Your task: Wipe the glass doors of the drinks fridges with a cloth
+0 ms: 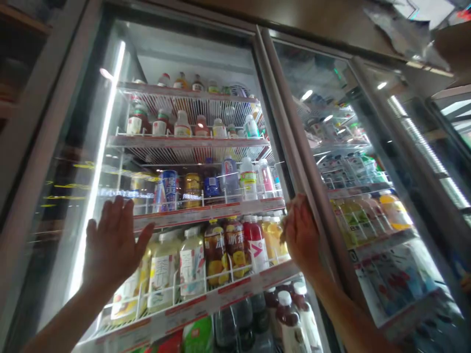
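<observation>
My left hand (pixel 110 242) is raised in front of the left glass door (pixel 66 230) of a drinks fridge. Its palm faces away from me, with fingers stretched out and thumb apart. My right hand (pixel 302 235) is up at the door's right side, by the metal frame (pixel 294 147). Its fingers point upward, close together, and look flat rather than wrapped round anything; whether it touches the frame I cannot tell. Between the hands, behind the glass, stand pale bottles (pixel 191 264), dark iced tea bottles (pixel 216 250) and a red bottle (pixel 255 245).
Upper wire shelves (pixel 191 142) carry more bottles, with cans (pixel 168 189) on the shelf below. A second glass door (pixel 331 122) covers more drinks on the right. Dark bottles (pixel 290 314) stand at the bottom. A lit strip (pixel 97 171) runs up the left side.
</observation>
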Demonstrator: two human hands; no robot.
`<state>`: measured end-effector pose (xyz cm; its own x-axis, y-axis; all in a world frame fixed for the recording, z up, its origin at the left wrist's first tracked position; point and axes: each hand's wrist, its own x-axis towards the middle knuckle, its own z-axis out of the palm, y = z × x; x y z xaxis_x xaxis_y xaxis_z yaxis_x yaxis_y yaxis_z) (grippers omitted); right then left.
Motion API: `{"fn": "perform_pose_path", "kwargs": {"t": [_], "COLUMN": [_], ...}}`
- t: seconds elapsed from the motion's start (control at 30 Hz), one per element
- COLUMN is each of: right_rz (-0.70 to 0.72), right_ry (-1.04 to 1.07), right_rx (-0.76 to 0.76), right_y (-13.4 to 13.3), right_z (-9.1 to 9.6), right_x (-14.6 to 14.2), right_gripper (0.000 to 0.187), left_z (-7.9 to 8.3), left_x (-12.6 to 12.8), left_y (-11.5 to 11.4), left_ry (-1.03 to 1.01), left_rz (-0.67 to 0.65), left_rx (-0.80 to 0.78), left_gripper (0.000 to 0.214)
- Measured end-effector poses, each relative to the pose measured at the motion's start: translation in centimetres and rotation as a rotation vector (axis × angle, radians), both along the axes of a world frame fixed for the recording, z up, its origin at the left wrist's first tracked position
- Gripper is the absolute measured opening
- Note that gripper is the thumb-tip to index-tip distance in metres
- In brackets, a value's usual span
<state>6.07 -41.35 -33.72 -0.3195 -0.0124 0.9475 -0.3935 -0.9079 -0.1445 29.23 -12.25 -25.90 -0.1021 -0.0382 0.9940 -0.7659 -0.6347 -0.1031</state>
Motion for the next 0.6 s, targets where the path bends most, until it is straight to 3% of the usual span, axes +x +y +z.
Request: {"fn": "perform_pose_path", "kwargs": {"t": [0.1, 0.17, 0.23, 0.3, 0.43, 0.53, 0.6], "right_rz": [-0.027, -0.035, -0.025, -0.012, 0.016, 0.029, 0.009], "right_ry": [-0.041, 0.014, 0.098, 0.117, 0.109, 0.433, 0.568], "right_rx": [0.047, 0.047, 0.009, -0.008, -0.042, -0.352, -0.5], "right_y": [0.4, 0.2, -0.1, 0.4, 6.3, 11.4, 11.8], "right_z": [7.8, 10.0, 9.2, 6.8, 2.8, 1.8, 2.2], "right_x": [0.8, 0.4, -0.2, -0.2, 4.1, 7.9, 7.8], "right_gripper": [0.048, 0.045, 0.044, 0.043, 0.04, 0.044, 0.043], "left_z": [-0.4, -1.1, -1.9, -2.7, -3.2, -3.8, -5.0], "left_x": [0.4, 0.7, 0.9, 1.1, 0.9, 0.6, 0.6], "left_y": [0.2, 0.3, 0.3, 0.2, 0.1, 0.3, 0.5], "left_ry": [-0.013, -0.012, -0.025, -0.052, -0.057, 0.008, 0.016], "left_rz": [0.022, 0.03, 0.036, 0.04, 0.029, 0.033, 0.044], "left_rx": [0.009, 0.013, 0.012, 0.011, 0.006, 0.03, 0.067], "left_gripper": [0.077, 0.074, 0.07, 0.068, 0.065, 0.064, 0.064]}}
